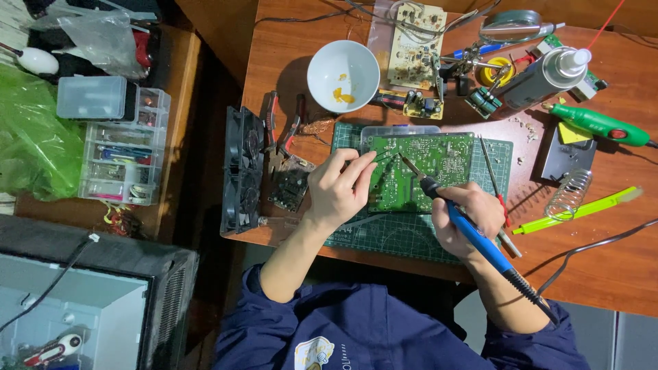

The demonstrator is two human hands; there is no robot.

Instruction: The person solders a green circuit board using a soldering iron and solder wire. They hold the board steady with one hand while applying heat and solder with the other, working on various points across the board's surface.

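Here the right hand [469,216] is curled tight around the blue handle of a soldering iron [473,236], held like a pen, fingers pressed together on the grip. The iron's dark tip slants up and to the left from the hand and meets the green board [439,161], near its middle. The cord leaves the handle's lower end, past the wrist.

The left hand [336,188] sits just left of the board, half closed. Its thumb and forefinger are pinched on a thin wire [380,159], which runs rightward over the board toward the iron's tip; whether wire and tip touch cannot be told. The other fingers are bent and rest on the board's left edge.

The board lies on a green cutting mat [411,236] on the wooden worktop [603,267]. Under the right hand lies a thin probe [495,178], slanting along the board's right edge. Farther right of that hand lie a wire coil stand [569,195] and a yellow-green tool [576,211]. Beyond the left hand, well above it, stands a white bowl [343,74]; just left of that hand lie a small dark board [289,185], pliers [279,130] and a black fan [242,171].
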